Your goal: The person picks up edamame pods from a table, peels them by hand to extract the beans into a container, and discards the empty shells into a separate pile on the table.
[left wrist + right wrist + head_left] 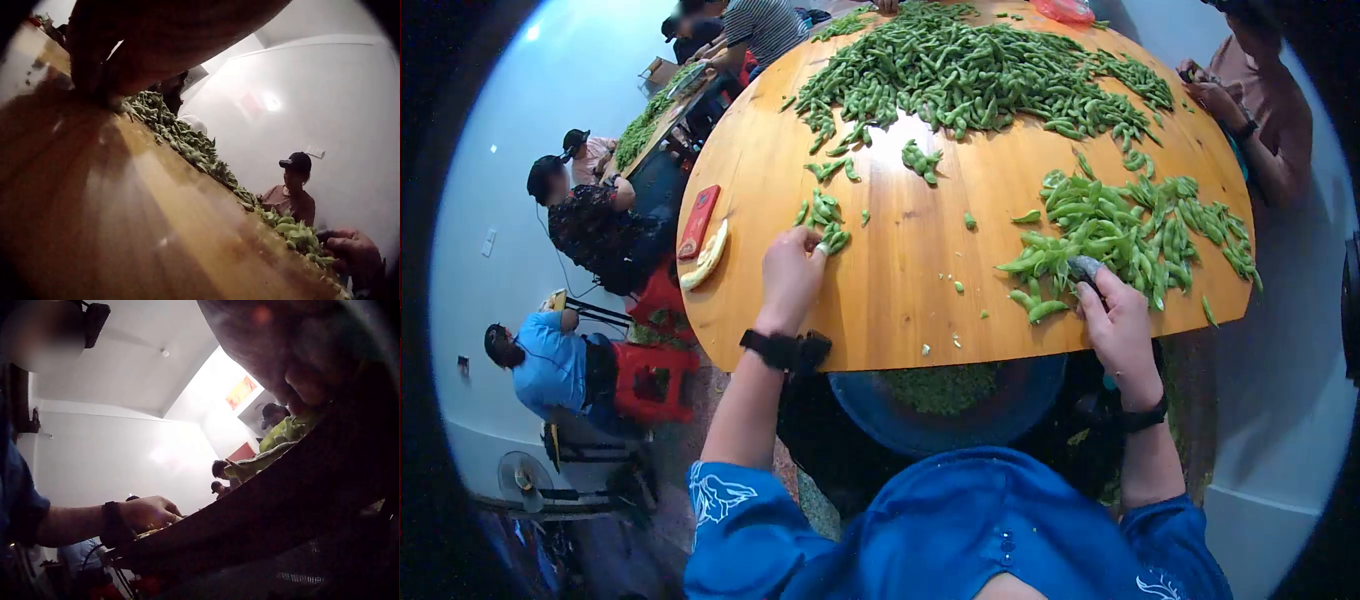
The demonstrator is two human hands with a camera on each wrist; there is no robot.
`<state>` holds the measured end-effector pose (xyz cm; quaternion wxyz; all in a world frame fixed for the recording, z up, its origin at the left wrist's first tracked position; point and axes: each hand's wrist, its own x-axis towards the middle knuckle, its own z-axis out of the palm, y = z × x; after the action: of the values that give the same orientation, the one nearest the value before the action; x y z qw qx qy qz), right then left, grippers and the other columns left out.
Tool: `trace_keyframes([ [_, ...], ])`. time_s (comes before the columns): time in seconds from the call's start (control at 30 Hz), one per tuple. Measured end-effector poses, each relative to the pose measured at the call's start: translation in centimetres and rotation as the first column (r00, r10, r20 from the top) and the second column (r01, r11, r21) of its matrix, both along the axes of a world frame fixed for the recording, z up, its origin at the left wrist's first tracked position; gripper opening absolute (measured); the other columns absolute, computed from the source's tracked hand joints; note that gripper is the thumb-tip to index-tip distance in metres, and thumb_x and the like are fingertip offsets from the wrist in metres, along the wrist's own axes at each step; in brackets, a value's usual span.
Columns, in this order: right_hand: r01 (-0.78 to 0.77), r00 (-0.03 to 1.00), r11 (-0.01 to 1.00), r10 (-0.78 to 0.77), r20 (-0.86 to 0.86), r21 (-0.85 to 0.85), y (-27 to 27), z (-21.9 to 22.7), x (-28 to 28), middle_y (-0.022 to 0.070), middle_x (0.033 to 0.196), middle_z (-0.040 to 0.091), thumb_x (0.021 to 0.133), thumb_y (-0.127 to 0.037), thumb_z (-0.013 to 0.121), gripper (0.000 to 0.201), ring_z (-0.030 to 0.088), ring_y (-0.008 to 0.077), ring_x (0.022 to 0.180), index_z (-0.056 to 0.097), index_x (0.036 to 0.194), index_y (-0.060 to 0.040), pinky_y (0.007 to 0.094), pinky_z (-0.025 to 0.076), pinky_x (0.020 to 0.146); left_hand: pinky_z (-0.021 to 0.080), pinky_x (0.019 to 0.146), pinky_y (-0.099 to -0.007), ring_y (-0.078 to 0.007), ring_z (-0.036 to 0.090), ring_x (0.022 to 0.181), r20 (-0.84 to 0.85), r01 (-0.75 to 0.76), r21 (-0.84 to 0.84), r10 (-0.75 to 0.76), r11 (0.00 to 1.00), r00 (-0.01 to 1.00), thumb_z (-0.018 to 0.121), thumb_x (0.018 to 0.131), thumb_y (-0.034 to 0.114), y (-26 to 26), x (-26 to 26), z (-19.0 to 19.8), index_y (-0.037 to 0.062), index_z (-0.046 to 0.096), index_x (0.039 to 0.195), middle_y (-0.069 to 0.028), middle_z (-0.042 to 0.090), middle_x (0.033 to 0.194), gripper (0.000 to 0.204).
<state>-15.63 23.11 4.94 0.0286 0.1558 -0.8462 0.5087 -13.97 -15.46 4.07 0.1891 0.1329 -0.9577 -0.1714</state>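
Observation:
My left hand is low over the left part of the table, its thumb and fingertips drawn together at a green soybean pod beside a small cluster of pods. In the left wrist view, this hand's fingers reach down to the wood. At the right, my right hand touches the near edge of a loose pile of bright green soybean pods. A dark grey covering or piece is at its fingertips; I cannot tell whether the fingers pinch a pod.
A large heap of pods covers the far side of the wooden table. At the left lie a red object and a pale curved peel. Below the near edge stands a blue basin. Another person sits at the right.

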Motion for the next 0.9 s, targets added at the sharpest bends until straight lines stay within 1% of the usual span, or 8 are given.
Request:
trace_keyframes([
  [0.03, -0.016, 0.997, 1.000, 0.016, 0.079, -0.002, -0.4, 0.9, 0.4, 0.0118, 0.074, 0.058, 0.089, -0.007, 0.054, 0.023, 0.054, 0.0148, 0.066, 0.060, 0.108, 0.0019, 0.0296, 0.044, 0.062, 0.050, 0.055, -0.0320, -0.0196, 0.064, 0.062, -0.066, 0.065, 0.055, -0.061, 0.996, 0.996, 0.065, 0.081, 0.011, 1.1, 0.8, 1.0, -0.0019, 0.063, 0.088, -0.0123, 0.064, 0.073, 0.015],
  [0.07, -0.057, 0.998, 0.998, 0.058, 0.018, -0.026, -0.8, 1.3, 0.9, 0.0075, 0.071, 0.058, 0.090, -0.008, 0.053, 0.025, 0.054, 0.0112, 0.062, 0.060, 0.113, -0.0003, 0.0266, 0.045, 0.058, 0.047, 0.048, -0.0250, -0.0115, 0.061, 0.056, 0.015, 0.042, 0.313, -0.050, 0.949, 0.999, 0.064, 0.084, 0.008, 3.0, 1.7, 1.7, -0.0013, 0.061, 0.090, -0.0073, 0.063, 0.074, 0.012],
  [0.1, -0.045, 0.998, 0.999, 0.045, 0.034, -0.020, -1.4, 1.5, 1.3, 0.0075, 0.071, 0.058, 0.090, -0.008, 0.053, 0.025, 0.054, 0.0112, 0.062, 0.060, 0.113, -0.0003, 0.0266, 0.045, 0.058, 0.047, 0.048, -0.0250, -0.0115, 0.061, 0.056, 0.030, 0.049, 0.319, -0.062, 0.946, 0.998, 0.064, 0.084, 0.008, 5.0, 2.6, 2.2, -0.0013, 0.061, 0.090, -0.0073, 0.063, 0.074, 0.012],
  [0.17, -0.164, 0.884, 0.933, 0.283, 0.372, -0.320, -2.8, 1.9, 2.2, 0.0015, 0.070, 0.059, 0.091, -0.010, 0.052, 0.028, 0.051, 0.0068, 0.054, 0.060, 0.117, -0.0030, 0.0231, 0.043, 0.050, 0.046, 0.049, -0.0221, -0.0083, 0.060, 0.060, -0.030, 0.160, 0.629, -0.182, 0.760, 0.983, 0.064, 0.085, 0.007, 8.9, 4.1, 2.4, -0.0008, 0.059, 0.093, -0.0044, 0.063, 0.078, 0.012],
  [0.27, -0.197, 0.825, 0.895, 0.372, 0.425, -0.401, -5.1, 1.3, 3.3, -0.0024, 0.069, 0.058, 0.092, -0.012, 0.051, 0.028, 0.048, 0.0032, 0.048, 0.060, 0.118, -0.0049, 0.0194, 0.039, 0.044, 0.046, 0.053, -0.0204, -0.0069, 0.058, 0.063, -0.082, 0.220, 0.783, -0.254, 0.582, 0.964, 0.065, 0.084, 0.004, 13.5, 6.1, 1.9, -0.0013, 0.060, 0.102, -0.0023, 0.061, 0.079, 0.019],
  [0.43, -0.218, 0.603, 0.807, 0.553, 0.575, -0.548, -5.7, 1.3, 4.0, -0.0032, 0.067, 0.056, 0.094, -0.018, 0.052, 0.018, 0.049, 0.0024, 0.046, 0.062, 0.102, -0.0054, 0.0171, 0.038, 0.040, 0.048, 0.057, -0.0209, -0.0076, 0.058, 0.065, -0.152, 0.313, 0.783, -0.323, 0.538, 0.934, 0.062, 0.082, -0.005, 15.7, 7.9, 0.6, 0.0022, 0.060, 0.118, -0.0036, 0.061, 0.083, 0.037],
  [0.5, -0.234, 0.591, 0.810, 0.558, 0.582, -0.538, -5.5, 0.9, 4.3, -0.0035, 0.067, 0.056, 0.094, -0.019, 0.052, 0.016, 0.049, 0.0023, 0.046, 0.062, 0.097, -0.0060, 0.0169, 0.038, 0.040, 0.049, 0.060, -0.0240, -0.0106, 0.059, 0.065, -0.155, 0.388, 0.600, -0.374, 0.700, 0.914, 0.058, 0.079, -0.008, 15.8, 8.2, 0.5, 0.0052, 0.060, 0.121, -0.0068, 0.061, 0.081, 0.044],
  [0.9, -0.144, 0.521, 0.786, 0.577, 0.629, -0.601, -4.7, 0.4, 5.3, -0.0045, 0.067, 0.055, 0.094, -0.019, 0.054, 0.014, 0.045, 0.0012, 0.045, 0.061, 0.093, -0.0066, 0.0156, 0.033, 0.040, 0.051, 0.066, -0.0268, -0.0131, 0.065, 0.074, -0.174, 0.431, 0.508, -0.402, 0.746, 0.899, 0.057, 0.078, -0.008, 16.5, 9.3, -0.8, 0.0072, 0.059, 0.124, -0.0137, 0.066, 0.084, 0.048],
])
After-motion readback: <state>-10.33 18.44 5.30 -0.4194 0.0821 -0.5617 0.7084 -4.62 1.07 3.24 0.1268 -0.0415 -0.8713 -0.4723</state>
